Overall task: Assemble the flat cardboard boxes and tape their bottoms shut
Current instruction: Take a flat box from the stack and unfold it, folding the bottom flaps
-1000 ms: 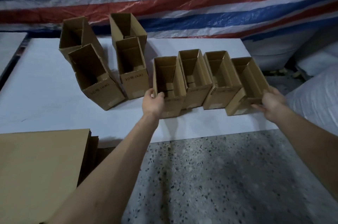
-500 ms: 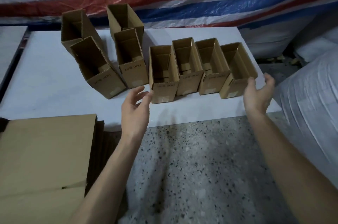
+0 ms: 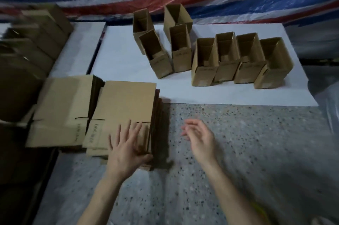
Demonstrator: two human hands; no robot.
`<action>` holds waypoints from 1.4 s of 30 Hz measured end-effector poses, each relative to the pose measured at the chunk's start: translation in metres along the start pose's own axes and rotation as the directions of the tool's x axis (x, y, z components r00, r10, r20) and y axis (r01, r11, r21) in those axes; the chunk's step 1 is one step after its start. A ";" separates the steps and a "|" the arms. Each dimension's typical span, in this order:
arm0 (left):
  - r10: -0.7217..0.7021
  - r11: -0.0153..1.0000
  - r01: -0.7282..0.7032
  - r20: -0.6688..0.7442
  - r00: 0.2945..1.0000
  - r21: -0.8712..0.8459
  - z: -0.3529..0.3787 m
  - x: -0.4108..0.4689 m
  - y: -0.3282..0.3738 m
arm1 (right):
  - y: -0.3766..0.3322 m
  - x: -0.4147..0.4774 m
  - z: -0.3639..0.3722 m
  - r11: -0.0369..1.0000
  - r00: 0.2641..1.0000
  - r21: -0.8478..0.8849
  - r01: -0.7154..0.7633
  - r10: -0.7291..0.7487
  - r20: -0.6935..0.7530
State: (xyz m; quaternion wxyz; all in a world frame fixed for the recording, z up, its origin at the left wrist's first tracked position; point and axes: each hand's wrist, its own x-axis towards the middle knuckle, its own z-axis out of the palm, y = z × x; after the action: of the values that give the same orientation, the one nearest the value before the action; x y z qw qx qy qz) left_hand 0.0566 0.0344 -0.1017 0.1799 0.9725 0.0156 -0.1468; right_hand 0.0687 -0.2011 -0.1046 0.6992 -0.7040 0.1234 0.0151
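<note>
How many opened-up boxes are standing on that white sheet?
8 boxes on the white sheet: two at the back, two just before them, four in a row on the right. Blurred boxes off the sheet aren't counted.

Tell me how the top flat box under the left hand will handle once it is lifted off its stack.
Probably light: the top flat box is a thin folded sheet. Likely stiff across its panels but apt to hinge at the slotted flaps where the left hand rests. It may slide easily off the stack, card on card.
</note>
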 end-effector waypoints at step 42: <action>-0.422 0.266 0.404 0.271 0.865 -0.875 0.114 -0.151 0.003 | 0.095 -0.188 -0.048 0.873 0.932 -0.407 -0.269 0.129 -0.339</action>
State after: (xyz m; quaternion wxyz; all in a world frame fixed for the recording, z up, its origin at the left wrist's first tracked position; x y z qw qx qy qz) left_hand -0.1191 -0.0058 -0.1589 0.6372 0.6725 0.3468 -0.1466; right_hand -0.1391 -0.2195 -0.1604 0.4865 -0.8227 0.2941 0.0084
